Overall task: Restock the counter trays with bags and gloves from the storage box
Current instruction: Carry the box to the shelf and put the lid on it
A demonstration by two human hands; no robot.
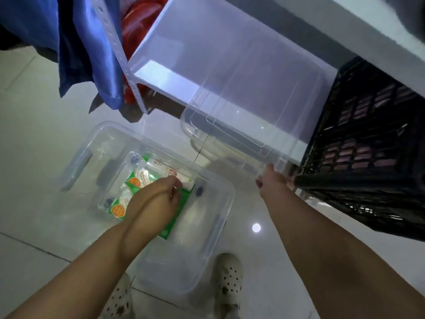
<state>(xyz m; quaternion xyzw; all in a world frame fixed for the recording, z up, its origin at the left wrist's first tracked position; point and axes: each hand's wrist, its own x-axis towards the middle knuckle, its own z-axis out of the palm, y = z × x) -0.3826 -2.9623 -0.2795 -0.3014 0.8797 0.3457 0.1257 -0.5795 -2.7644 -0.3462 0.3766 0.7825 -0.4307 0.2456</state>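
Note:
A clear plastic storage box (pixel 213 229) stands open on the tiled floor between my feet. Inside it lies a green, white and orange printed packet (pixel 147 173). My left hand (pixel 154 201) is down in the box with its fingers pinched on that packet. My right hand (pixel 273 180) holds the near edge of the clear lid (pixel 241 116), which is lifted and tilted up over the shelf at the right.
A white shelf (pixel 207 42) with a perforated metal post (pixel 128 74) runs across the top. A black slatted crate (pixel 368 146) sits at the right. Blue cloth (pixel 89 54) hangs at the upper left, with a red bag (pixel 138 17) behind the post. My spotted shoes (pixel 230 279) stand near the box.

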